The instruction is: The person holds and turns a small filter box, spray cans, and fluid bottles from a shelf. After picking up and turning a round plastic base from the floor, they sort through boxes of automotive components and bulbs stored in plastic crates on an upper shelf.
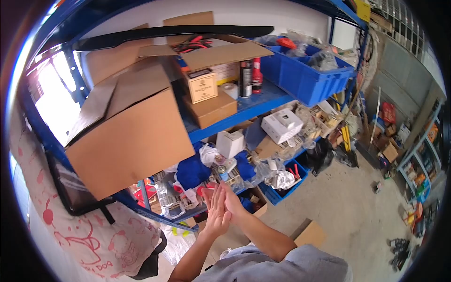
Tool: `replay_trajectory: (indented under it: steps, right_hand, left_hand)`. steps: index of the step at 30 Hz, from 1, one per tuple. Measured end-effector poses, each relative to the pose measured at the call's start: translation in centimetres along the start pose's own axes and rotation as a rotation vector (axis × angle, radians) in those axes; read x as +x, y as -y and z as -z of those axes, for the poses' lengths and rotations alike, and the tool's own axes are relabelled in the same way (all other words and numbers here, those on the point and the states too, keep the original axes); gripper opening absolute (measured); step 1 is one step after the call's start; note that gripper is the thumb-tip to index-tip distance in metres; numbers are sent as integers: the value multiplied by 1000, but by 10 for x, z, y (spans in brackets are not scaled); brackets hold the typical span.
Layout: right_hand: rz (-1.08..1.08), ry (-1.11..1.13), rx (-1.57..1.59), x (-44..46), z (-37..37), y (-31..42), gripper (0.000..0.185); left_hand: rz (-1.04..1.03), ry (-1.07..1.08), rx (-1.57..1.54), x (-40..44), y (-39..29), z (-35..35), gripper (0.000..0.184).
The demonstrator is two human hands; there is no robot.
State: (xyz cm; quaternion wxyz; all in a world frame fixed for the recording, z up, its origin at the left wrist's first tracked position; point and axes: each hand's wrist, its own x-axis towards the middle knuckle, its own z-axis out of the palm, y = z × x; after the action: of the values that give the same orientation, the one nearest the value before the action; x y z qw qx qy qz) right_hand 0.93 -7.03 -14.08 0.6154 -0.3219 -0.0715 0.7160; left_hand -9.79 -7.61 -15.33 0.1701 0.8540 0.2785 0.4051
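My left hand [216,214] and my right hand [233,201] are pressed palm to palm in front of the lower shelf. Fingers on both are stretched out, and I see nothing held between them, though the palms themselves are hidden. Just beyond the fingertips stands a small blue can [222,173] among cluttered goods. A dark blue cloth-like bundle [193,172] lies to the left of it, and a white box [230,144] sits behind.
A large cardboard box [134,141] juts from the upper shelf at left. Farther right on that shelf [268,94] are spray cans [245,79] and a blue crate [305,75]. A blue bin [277,197] stands on the floor, with a flat cardboard piece [310,234] nearby.
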Motion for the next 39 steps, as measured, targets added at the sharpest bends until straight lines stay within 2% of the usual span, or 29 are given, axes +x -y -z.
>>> replay_trajectory:
  steps: [2, 3, 4, 5, 6, 8, 12, 15, 17, 19, 20, 23, 26, 27, 28, 32, 33, 34, 36, 37, 39]
  right_hand:
    - [79, -17, -32, -16, 15, 5, 62]
    - [136, -18, -90, -24, 22, 14, 66]
    - [155, 85, -142, -35, 27, 26, 70]
    - [167, 67, -131, -47, 35, 34, 70]
    - [197, 142, -236, -54, 44, 43, 74]
    - [237, 211, -344, -71, 61, 64, 78]
    - [473, 138, -441, -110, 92, 115, 45]
    - [504, 139, -447, -132, 140, 166, 40]
    - [556, 149, -425, -149, 181, 203, 36]
    - [546, 160, -393, -159, 215, 241, 37]
    - [576, 61, -391, -175, 231, 268, 31]
    - [606, -16, -375, -198, 276, 328, 31]
    - [672, -39, -336, -207, 305, 384, 29]
    - [706, -78, -340, -209, 311, 394, 28]
    - [768, -53, -317, -211, 315, 404, 30]
    - [782, -59, -454, -209, 318, 456, 33]
    - [771, -49, -454, -205, 314, 471, 33]
    - [815, 15, -534, -201, 308, 487, 28]
    - [895, 93, -684, -194, 285, 519, 22]
    - [1009, 103, -815, -196, 259, 537, 21]
    - [1171, 72, -1032, -187, 222, 570, 15]
  left_hand:
    - [17, 99, -89, -14, 32, -37, 67]
    - [-7, 112, -108, -14, 48, -54, 67]
    - [5, 104, -48, -10, 59, -66, 68]
    - [32, 101, 17, -13, 63, -76, 69]
    - [117, 86, -175, 3, 48, -72, 70]
    - [165, 101, -203, 26, 16, -69, 69]
    - [136, 65, -259, 56, -25, -99, 66]
    - [146, 119, -276, 79, -57, -130, 60]
    - [103, 34, -304, 103, -81, -161, 41]
    - [278, 73, -401, 122, -90, -181, 32]
    - [177, -28, -350, 137, -109, -200, 28]
    - [149, -148, -316, 175, -136, -222, 24]
    - [59, -219, -139, 223, -171, -212, 24]
    - [122, -266, -87, 234, -179, -205, 26]
    - [-66, -353, 29, 251, -187, -196, 30]
    - [-262, -483, 304, 335, -254, -150, 34]
    - [-330, -457, 354, 358, -263, -136, 31]
    - [-298, -424, 327, 381, -278, -128, 24]
    - [-286, -292, 441, 430, -281, -111, 28]
    - [-282, -288, 444, 453, -281, -108, 28]
    - [-149, -38, 350, 489, -278, -108, 33]
